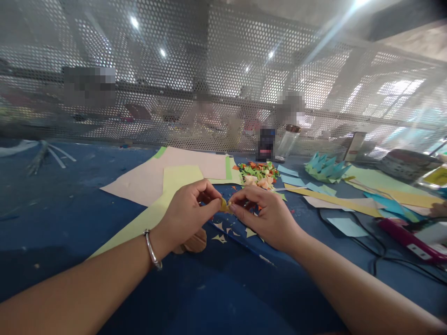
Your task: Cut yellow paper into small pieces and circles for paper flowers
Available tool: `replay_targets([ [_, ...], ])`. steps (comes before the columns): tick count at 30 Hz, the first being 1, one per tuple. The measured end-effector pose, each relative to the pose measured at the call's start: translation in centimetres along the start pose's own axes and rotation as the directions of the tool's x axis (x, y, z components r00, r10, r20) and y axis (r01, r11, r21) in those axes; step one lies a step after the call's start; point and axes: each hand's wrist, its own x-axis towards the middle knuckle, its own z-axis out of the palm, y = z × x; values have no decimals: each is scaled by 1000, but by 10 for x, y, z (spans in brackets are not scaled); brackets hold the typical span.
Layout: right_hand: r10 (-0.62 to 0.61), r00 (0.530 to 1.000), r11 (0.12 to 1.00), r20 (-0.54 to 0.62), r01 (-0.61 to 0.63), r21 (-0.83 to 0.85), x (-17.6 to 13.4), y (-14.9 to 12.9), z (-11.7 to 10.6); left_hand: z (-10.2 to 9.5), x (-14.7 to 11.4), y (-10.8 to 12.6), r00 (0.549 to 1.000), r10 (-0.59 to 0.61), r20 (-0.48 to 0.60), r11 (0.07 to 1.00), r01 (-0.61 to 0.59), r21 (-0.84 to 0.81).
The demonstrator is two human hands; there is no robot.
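Between my two hands is a small piece of yellow paper [225, 204], curled and pinched at both ends. My left hand [190, 207], with a silver bangle [152, 250] at the wrist, grips its left end between thumb and forefinger. The fingertips of my right hand [263, 211] close on its right end. Under my left hand sits a brown rounded object [196, 241], partly hidden. A thin blue stick [244, 245] lies below the hands, among pale paper scraps [220, 238]. Just beyond is a pile of green, orange and peach paper pieces [258, 174].
Large pink paper [139, 181] and yellow-green sheets [129, 228] lie left. A clear bottle [289, 143] stands by the perforated metal screen [216, 60]. Right are a blue-green paper flower [324, 167], paper strips [335, 200], a magenta power strip [412, 239] and black cables [382, 253].
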Motion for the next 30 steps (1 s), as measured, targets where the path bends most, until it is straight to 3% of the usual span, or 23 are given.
replay_targets([
  [15,19,1000,1000,19,-18,-18,1,1,-1,1,0,-1,999,-37,12,995,38,-89],
  [22,43,998,999,47,-43,7,1,1,-2,0,2,-1,988,-149,32,960,152,-235],
  [30,8,999,997,42,-5,-77,0,8,-3,0,1,2,966,-243,85,916,257,-308],
])
